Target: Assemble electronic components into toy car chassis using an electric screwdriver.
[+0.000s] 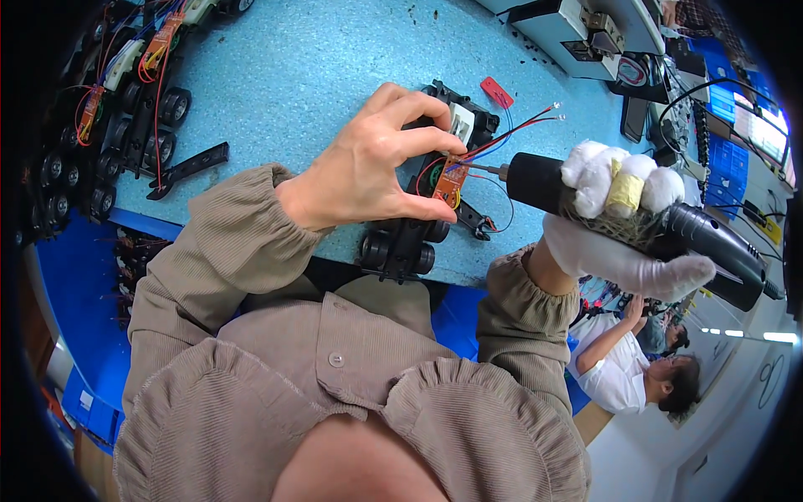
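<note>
On the blue speckled surface point(276, 100), at the middle of the view, one orange-brown circuit board point(452, 179) sits on one black chassis point(407, 243), with at least three wheels showing at its near end. The left hand point(376, 159) is bare; its grip spans the board in a wide pinch, index finger at the far end, thumb at the near end. The right hand point(611, 261), in one white glove, has its grip closed round one black electric screwdriver point(535, 182), whose thin shaft points left at the board; one gloved finger carries a yellow wrap point(623, 196).

From the board, red, black and blue wires point(510, 134) run toward two clear bulbs point(558, 112). Beyond are one white block point(462, 124) on the chassis and one small red piece point(497, 92) on blue wires. One loose black bar point(191, 170) lies to the left, near a cluster of more wheeled chassis point(138, 125), too crowded to count, two orange boards point(90, 115) plain among them. At upper right lies one dark phone-like slab point(635, 119). At lower left, one blue bin point(100, 414) bears one pale label point(86, 400), too small to read. A person in a white shirt point(615, 360) sits at far right.
</note>
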A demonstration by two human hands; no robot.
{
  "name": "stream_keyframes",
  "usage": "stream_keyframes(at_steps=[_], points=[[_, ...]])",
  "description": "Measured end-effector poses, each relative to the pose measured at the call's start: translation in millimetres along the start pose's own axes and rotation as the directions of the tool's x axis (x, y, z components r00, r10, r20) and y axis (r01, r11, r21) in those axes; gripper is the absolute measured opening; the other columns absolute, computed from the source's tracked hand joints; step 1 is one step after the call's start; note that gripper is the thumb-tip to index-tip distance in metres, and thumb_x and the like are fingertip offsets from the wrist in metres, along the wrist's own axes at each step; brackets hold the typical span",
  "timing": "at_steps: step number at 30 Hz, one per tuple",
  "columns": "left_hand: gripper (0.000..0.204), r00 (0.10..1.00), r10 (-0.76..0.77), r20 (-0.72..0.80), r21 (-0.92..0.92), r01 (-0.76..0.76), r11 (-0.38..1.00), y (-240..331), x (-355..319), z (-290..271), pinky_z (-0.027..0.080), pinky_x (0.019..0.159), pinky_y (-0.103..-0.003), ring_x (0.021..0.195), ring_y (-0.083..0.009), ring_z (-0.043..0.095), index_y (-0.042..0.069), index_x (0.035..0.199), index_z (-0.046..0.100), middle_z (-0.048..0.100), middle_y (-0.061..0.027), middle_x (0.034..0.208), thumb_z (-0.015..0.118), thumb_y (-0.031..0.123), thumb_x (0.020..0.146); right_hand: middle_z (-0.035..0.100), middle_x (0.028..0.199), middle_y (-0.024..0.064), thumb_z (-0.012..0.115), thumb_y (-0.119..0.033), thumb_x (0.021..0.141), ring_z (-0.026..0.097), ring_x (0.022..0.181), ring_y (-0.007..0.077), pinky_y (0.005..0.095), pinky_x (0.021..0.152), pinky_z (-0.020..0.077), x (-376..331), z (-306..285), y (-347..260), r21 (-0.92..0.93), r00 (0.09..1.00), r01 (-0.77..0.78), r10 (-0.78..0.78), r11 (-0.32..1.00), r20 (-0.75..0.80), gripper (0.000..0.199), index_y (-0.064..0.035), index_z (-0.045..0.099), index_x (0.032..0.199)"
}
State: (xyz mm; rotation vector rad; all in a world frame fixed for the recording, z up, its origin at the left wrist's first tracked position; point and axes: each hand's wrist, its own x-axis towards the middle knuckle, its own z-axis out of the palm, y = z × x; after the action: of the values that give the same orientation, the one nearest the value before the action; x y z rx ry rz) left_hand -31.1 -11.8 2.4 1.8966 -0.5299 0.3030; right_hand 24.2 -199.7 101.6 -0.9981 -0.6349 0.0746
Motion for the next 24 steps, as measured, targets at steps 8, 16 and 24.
stream_keyframes(at_steps=[8,16,24], points=[[0.052,1.000,0.009,0.002,-0.003,-0.009,1.000,1.1,-1.4,1.1,0.043,0.081,-0.035,0.095,-0.0255,0.049,0.008,0.098,0.064,0.053,-0.0072,0.102,0.084,0.028,0.054,0.056,0.073,0.0100,0.047,-0.071,0.077,0.056,0.055,0.0256,0.0404,0.057,0.0453,-1.4,6.7,5.4,-0.004,0.999,-0.044,0.044,0.999,0.009,0.067,-0.0046,0.052,0.089],[0.051,1.000,0.019,0.011,-0.017,-0.019,1.000,2.0,-1.3,-0.6,0.043,0.082,-0.037,0.095,-0.0269,0.048,0.007,0.097,0.063,0.053,-0.0083,0.103,0.083,0.024,0.053,0.051,0.059,0.0055,0.050,-0.071,0.074,0.052,0.046,0.0203,0.0361,0.049,0.0439,7.7,28.0,8.3,-0.118,0.998,-0.046,0.040,0.992,-0.054,0.065,-0.0067,0.052,0.079],[0.047,1.000,-0.003,0.007,-0.015,0.003,1.000,6.1,1.1,-3.2,0.043,0.084,-0.036,0.094,-0.0273,0.046,0.006,0.092,0.064,0.052,-0.0077,0.103,0.083,0.024,0.052,0.047,0.057,0.0037,0.052,-0.071,0.073,0.052,0.045,0.0185,0.0343,0.046,0.0440,49.4,22.8,8.7,-0.131,0.984,0.024,-0.001,0.991,0.177,0.065,-0.0066,0.046,0.079]])
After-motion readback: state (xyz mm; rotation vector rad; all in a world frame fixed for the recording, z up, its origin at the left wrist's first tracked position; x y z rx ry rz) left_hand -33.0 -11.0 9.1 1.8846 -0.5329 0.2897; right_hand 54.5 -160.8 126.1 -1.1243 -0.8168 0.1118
